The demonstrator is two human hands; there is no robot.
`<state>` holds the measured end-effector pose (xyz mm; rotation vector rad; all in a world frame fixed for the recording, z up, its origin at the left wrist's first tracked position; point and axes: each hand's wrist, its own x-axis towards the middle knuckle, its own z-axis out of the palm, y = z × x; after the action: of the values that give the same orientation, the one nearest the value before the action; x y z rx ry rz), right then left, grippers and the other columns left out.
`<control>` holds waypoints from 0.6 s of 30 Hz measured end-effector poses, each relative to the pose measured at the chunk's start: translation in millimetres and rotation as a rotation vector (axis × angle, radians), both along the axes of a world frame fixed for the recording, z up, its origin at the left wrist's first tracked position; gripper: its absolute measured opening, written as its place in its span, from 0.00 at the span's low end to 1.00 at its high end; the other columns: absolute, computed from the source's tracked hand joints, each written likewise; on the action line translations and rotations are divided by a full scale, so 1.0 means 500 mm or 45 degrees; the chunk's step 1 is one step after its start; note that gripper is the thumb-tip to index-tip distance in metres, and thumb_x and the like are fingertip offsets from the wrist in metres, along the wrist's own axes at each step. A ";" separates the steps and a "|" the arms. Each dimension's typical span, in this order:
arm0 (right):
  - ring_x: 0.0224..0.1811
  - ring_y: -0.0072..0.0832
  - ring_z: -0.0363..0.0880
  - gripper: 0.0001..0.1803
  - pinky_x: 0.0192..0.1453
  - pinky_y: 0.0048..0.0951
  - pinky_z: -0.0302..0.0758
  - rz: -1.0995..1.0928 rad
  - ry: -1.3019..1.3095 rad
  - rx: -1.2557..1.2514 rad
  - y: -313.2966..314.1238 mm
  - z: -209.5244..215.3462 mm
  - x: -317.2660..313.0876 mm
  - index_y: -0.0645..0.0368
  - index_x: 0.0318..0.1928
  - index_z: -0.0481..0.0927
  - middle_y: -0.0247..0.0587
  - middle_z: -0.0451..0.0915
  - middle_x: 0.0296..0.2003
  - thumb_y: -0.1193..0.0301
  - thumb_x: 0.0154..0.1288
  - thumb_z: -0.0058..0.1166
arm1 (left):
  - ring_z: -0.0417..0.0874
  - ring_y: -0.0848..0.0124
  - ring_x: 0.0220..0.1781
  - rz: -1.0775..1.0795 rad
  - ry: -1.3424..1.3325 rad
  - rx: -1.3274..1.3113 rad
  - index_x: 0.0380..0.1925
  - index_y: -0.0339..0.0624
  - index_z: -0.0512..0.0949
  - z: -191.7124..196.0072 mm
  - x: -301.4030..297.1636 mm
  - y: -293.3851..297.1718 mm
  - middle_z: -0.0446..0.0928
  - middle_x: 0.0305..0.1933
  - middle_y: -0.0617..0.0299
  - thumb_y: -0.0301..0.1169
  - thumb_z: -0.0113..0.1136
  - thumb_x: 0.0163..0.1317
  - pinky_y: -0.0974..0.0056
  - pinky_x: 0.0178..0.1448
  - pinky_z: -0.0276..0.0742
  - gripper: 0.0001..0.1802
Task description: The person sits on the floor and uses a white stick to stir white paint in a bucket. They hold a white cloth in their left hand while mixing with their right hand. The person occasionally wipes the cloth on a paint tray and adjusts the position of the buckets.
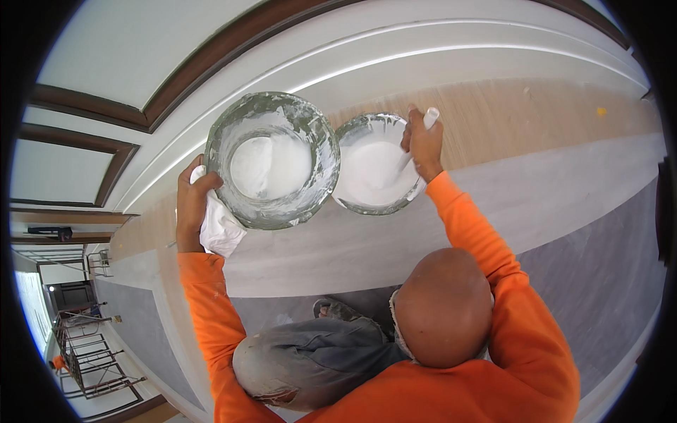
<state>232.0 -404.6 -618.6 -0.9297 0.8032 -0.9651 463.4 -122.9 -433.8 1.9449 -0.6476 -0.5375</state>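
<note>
My left hand [192, 197] grips the rim of a large green bowl [233, 116]. A crumpled white cloth [221, 225] is bunched in the same hand, against the bowl's side. The bowl is tilted towards me, its walls smeared with white paste [271, 166] that pools at the bottom. Touching it on the right is a smaller green bowl [381, 210] with smooth white paste [370, 173] inside. My right hand [425, 144] is closed round a white-handled tool [431, 117] over that bowl. Its lower end reaches into the paste, so its kind is hidden.
My bent legs in worn grey trousers [310, 359] are close below the bowls. A pale wall with dark brown framing [190, 74] rises behind a light wood-toned floor strip [508, 120]. Grey flooring [599, 240] extends right. Metal scaffolding [88, 359] stands far left, beside a person in orange [58, 362].
</note>
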 end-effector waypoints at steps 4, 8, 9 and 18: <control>0.16 0.16 0.59 0.23 0.21 0.28 0.57 -0.123 0.066 -0.220 -0.046 0.002 -0.017 0.58 0.17 0.70 0.26 0.64 0.14 0.64 0.72 0.53 | 0.76 0.73 0.35 -0.027 -0.084 0.090 0.40 0.31 0.79 0.010 -0.037 -0.039 0.79 0.34 0.62 0.25 0.56 0.47 0.71 0.47 0.70 0.18; 0.16 0.15 0.59 0.22 0.20 0.27 0.56 -0.128 0.023 -0.247 -0.037 -0.001 -0.010 0.57 0.18 0.70 0.25 0.64 0.14 0.64 0.72 0.53 | 0.78 0.70 0.40 -0.037 -0.233 0.115 0.46 0.24 0.78 0.000 -0.034 -0.047 0.80 0.39 0.56 0.27 0.57 0.48 0.69 0.51 0.72 0.23; 0.14 0.15 0.58 0.21 0.18 0.25 0.56 -0.129 0.015 -0.250 -0.039 -0.007 -0.010 0.55 0.19 0.69 0.25 0.63 0.13 0.64 0.72 0.53 | 0.78 0.70 0.41 -0.059 -0.217 0.147 0.48 0.23 0.77 0.001 -0.038 -0.052 0.80 0.40 0.55 0.28 0.58 0.48 0.69 0.53 0.72 0.25; 0.18 0.17 0.60 0.24 0.23 0.30 0.56 -0.142 0.028 -0.154 -0.035 -0.003 -0.017 0.59 0.18 0.72 0.26 0.65 0.14 0.62 0.72 0.54 | 0.80 0.64 0.47 -0.084 -0.445 0.306 0.53 0.17 0.73 -0.004 -0.068 -0.082 0.81 0.45 0.46 0.30 0.59 0.50 0.66 0.59 0.72 0.32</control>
<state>223.6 -422.3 -620.2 -1.0093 0.8289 -1.1122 429.3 -164.0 -435.7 2.2765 -0.9031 -0.3272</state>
